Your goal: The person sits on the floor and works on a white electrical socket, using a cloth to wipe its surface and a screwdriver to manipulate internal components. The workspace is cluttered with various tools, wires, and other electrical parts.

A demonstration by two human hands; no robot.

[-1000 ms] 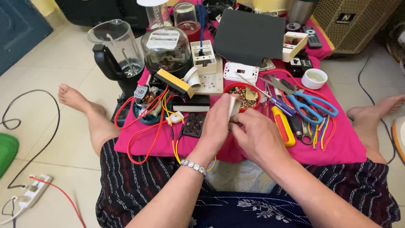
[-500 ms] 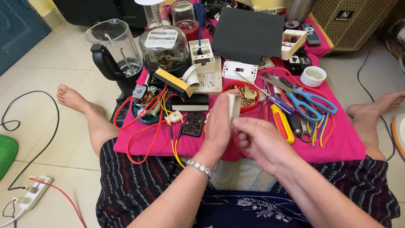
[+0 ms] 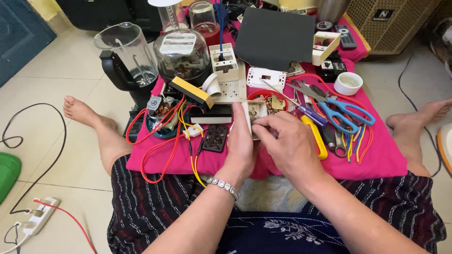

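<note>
Since a moment ago the right hand (image 3: pixel 287 141) has closed in over the small cream switch part (image 3: pixel 254 113), fingertips pinching its face. The left hand (image 3: pixel 241 141) grips the part from the side, held upright above the pink cloth (image 3: pixel 381 157). Just right lie a yellow-handled screwdriver (image 3: pixel 316 136) and blue scissors (image 3: pixel 346 112); left, a black terminal block (image 3: pixel 215 138) among red and yellow wires (image 3: pixel 170 153).

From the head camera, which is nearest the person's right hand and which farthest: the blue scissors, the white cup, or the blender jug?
From the right hand:
1. Blue scissors, just to its right on the pink cloth.
2. White cup, farther back on the right.
3. Blender jug, far back on the left.
</note>
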